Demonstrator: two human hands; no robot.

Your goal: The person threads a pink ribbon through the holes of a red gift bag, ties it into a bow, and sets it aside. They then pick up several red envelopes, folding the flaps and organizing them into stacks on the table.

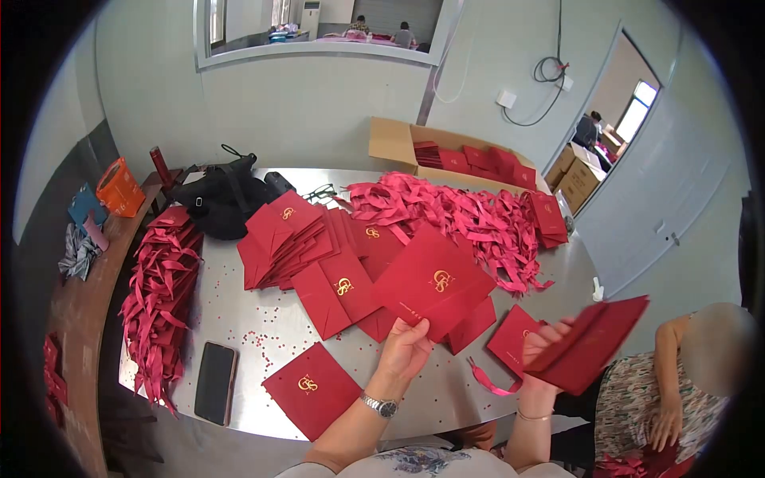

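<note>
My left hand [405, 350], a watch on its wrist, grips the lower corner of a flat red paper bag [434, 280] with a gold logo, held up over the table. To its right, my right hand [544, 344] holds another red bag [596, 341], folded and tilted, out past the table's right edge. Under the hands lie more flat red bags: one near the front edge [312, 389] and one by my right hand [511, 334]. A loose red ribbon [488, 382] lies between my wrists.
The metal table [239, 327] carries a stack of red bags [287, 235], heaps of red ribbons [470, 215] and beribboned bags [159, 295], a black phone [215, 382], a black bag [223, 199] and an open carton [446, 151]. Another person [677, 382] sits at the right.
</note>
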